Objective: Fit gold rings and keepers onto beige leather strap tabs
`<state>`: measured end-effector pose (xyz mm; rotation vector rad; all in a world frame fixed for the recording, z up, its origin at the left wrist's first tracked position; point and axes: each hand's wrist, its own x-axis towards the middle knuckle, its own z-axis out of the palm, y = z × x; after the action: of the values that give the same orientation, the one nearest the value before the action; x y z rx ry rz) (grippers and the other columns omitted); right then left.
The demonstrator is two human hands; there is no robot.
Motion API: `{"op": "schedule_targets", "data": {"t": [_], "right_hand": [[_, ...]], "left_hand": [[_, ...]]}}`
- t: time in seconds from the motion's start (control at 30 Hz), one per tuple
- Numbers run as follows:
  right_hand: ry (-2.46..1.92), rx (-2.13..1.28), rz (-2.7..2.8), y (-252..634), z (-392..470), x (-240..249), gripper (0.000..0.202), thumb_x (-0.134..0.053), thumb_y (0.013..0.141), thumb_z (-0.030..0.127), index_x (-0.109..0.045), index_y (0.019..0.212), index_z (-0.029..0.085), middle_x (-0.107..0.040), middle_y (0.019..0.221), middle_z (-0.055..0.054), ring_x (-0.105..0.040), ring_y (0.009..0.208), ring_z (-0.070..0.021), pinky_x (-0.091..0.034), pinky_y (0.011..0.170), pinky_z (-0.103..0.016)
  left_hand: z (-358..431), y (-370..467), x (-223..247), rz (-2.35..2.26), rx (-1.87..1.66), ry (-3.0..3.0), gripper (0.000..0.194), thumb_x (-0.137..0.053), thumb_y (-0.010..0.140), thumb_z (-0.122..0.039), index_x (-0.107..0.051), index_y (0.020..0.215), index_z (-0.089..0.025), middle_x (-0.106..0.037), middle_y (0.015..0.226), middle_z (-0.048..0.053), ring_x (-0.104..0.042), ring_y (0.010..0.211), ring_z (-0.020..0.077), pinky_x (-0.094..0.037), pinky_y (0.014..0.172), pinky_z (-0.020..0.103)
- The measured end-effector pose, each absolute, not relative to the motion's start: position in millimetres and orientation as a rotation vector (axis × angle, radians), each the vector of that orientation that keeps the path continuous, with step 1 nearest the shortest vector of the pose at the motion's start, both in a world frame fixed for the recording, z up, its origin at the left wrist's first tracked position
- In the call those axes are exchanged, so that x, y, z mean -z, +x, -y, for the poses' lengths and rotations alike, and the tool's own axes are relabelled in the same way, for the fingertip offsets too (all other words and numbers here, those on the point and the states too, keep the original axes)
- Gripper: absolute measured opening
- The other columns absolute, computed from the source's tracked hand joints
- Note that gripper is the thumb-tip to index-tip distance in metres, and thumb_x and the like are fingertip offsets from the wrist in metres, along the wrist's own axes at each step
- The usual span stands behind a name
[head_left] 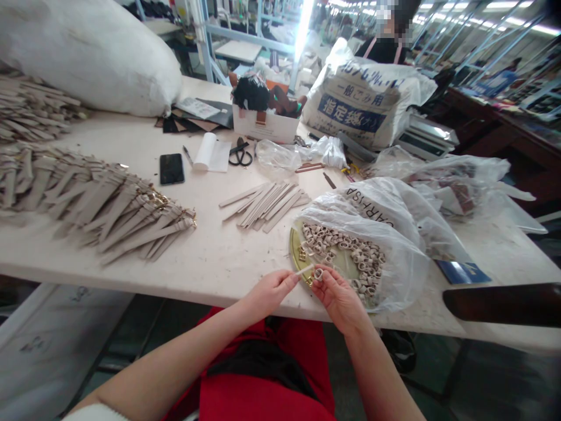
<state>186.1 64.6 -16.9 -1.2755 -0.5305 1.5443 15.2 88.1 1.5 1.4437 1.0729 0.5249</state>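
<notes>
Strap (305, 270) is being clamped by the left grip (277, 287), loop (318, 275) by the right grip (336, 293); slack fingers would be risking a dropped loop.

Matt, leather-like strip (305, 270) and loop (318, 275) in the hands (336, 295); glossy, crinkled clear plastic bag (409, 245) to their right; smooth, matt worktop (210, 257) beneath; glossy phone (171, 169) beyond, leftward.

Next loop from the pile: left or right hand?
Right hand, probably: it sits beside the pile of small beige loops, though it holds one loop. The left hand is farther, pinching a thin beige strip.
</notes>
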Motion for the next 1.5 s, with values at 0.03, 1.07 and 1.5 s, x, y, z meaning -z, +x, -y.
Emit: {"op": "schedule_targets", "data": {"t": [0.03, 1.07, 1.5], "right_hand": [[-1.255, -1.556, 0.519, 183, -63, 16, 0.034, -0.075, 0.059, 0.038, -0.062, 0.086, 0.021, -0.062, 0.075, 0.002, -0.056, 0.059, -0.0095, -0.049, 0.062, -0.025], [-1.807, -0.528, 1.945, 180, -94, 30, 0.023, -0.042, 0.086, 0.028, -0.061, 0.088, 0.016, -0.06, 0.086, -0.008, -0.055, 0.08, -0.019, -0.041, 0.072, -0.029], [-1.733, -0.765, 1.984, 185, -113, 23, 0.008, -0.052, 0.077, 0.022, -0.056, 0.073, 0.017, -0.057, 0.069, -0.002, -0.051, 0.064, -0.0146, -0.038, 0.06, -0.025]], "left_hand": [[-88, 15, -2, -1.098, -0.519, 1.498, 0.028, -0.04, 0.082, -0.036, -0.058, 0.082, -0.015, -0.056, 0.072, 0.0, -0.047, 0.069, 0.0126, -0.035, 0.061, 0.021], [-80, -11, 9, -0.934, -0.51, 1.043, 0.039, -0.035, 0.084, -0.042, -0.044, 0.109, -0.014, -0.035, 0.048, -0.009, -0.029, 0.036, 0.0045, -0.023, 0.036, 0.016], [-82, -13, 18, -1.068, -0.615, 1.049, 0.028, -0.038, 0.082, -0.04, -0.048, 0.088, -0.014, -0.046, 0.06, -0.006, -0.038, 0.041, 0.0041, -0.031, 0.042, 0.018]]}}
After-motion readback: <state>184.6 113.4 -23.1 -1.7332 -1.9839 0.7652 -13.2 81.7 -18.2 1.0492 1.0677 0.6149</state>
